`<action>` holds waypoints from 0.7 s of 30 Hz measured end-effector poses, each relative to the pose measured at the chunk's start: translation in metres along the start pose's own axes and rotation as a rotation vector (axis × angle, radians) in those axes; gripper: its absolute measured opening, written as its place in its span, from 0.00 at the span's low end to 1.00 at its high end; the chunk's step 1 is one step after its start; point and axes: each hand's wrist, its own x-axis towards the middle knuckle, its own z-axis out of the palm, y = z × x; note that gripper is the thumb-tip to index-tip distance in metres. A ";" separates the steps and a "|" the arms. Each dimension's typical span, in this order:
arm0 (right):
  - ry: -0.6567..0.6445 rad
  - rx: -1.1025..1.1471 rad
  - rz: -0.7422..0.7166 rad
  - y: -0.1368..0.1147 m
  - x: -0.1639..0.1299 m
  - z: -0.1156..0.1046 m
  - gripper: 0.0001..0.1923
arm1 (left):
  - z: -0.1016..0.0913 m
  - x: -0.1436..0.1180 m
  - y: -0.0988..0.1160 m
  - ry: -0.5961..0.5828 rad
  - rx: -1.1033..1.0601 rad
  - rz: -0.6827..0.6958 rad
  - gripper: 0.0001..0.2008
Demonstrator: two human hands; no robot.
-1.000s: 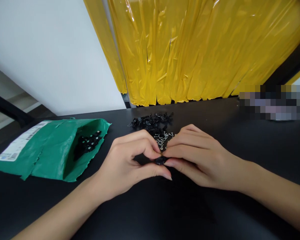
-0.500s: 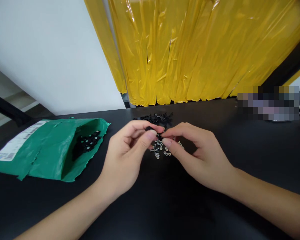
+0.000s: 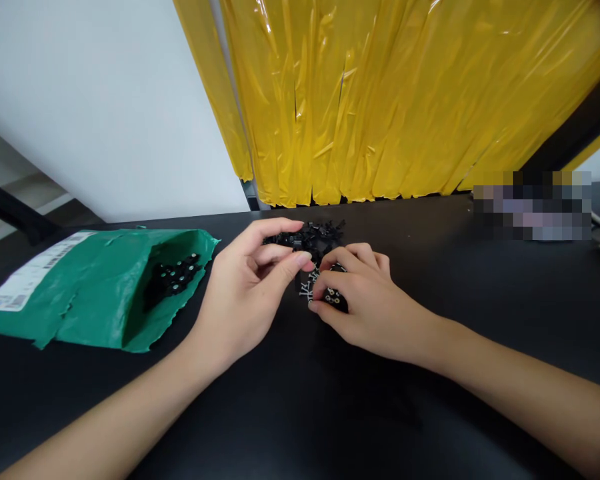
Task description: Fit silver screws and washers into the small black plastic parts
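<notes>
My left hand [image 3: 250, 297] is raised over the table with its index finger lifted. Its thumb is pressed toward the fingers below, and whatever sits between them is hidden. To its right, my right hand [image 3: 367, 297] reaches down into the small hardware, thumb and index finger brought together at the tabletop. What they pinch is too small to make out. Loose silver screws [image 3: 306, 288] lie between the hands. Small metal rings, like washers or nuts [image 3: 333, 297], show under the right hand's curled fingers. Behind both hands is a pile of small black parts [image 3: 323, 235].
An open green plastic mailer bag [image 3: 95, 287] with a white label lies at the left, holding black pieces with metal rings [image 3: 180, 272]. Yellow plastic sheeting [image 3: 380, 107] and a white panel [image 3: 115, 107] stand behind the black table [image 3: 260, 420]. A blurred-out item [image 3: 535, 207] sits at right.
My hands have come apart from their shared pinch around a small black part. The right hand has turned down onto the metal hardware; the left index finger has lifted away from the thumb.
</notes>
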 end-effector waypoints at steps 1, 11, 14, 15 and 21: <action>0.001 0.002 -0.004 0.001 0.000 0.001 0.05 | 0.001 0.000 -0.001 -0.004 0.007 0.005 0.11; -0.018 0.030 0.000 0.004 0.002 -0.002 0.04 | 0.002 0.002 -0.011 -0.064 0.157 -0.026 0.10; -0.039 0.038 -0.006 0.004 0.002 -0.004 0.05 | 0.002 0.003 -0.011 -0.069 0.182 -0.043 0.11; -0.043 0.037 -0.013 0.005 0.002 -0.004 0.05 | 0.003 0.003 -0.011 -0.071 0.191 -0.043 0.11; -0.041 0.002 -0.042 0.007 0.001 -0.005 0.05 | 0.002 0.003 -0.011 -0.075 0.208 -0.036 0.11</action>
